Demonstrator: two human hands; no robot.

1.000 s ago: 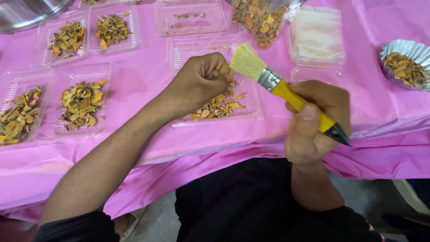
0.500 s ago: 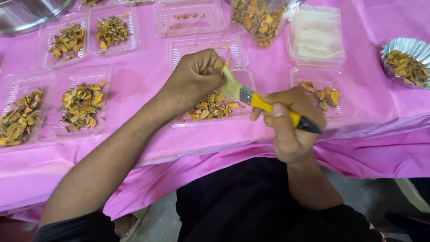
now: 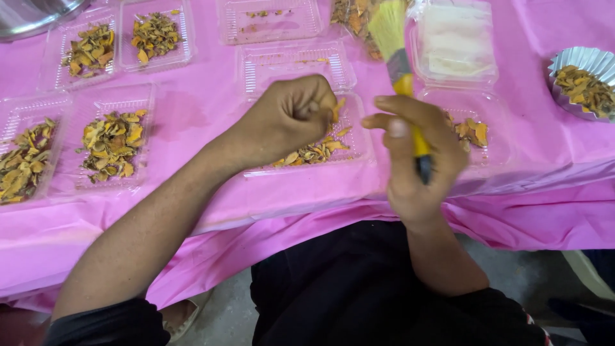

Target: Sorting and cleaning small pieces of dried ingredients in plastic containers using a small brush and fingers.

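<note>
Surface [image 3: 205,102]: draped in pink sheeting (creased, hanging over the near edge), carrying clear plastic trays [image 3: 109,138] of dried yellow-brown pieces and a fluted foil cup [image 3: 584,80] at far right. Left hand [image 3: 288,118]: fisted over the middle tray [image 3: 320,150], contents unclear. Right hand [image 3: 416,160]: wrapped around a yellow-handled brush [image 3: 400,61], bristles raised upward. Grey floor [image 3: 512,269] below.

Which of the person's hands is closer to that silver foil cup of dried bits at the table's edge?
The right. The right hand, holding a yellow-handled brush, is beside the middle tray, well short of the foil cup. The left hand is farther away, fisted over the clear tray.
</note>
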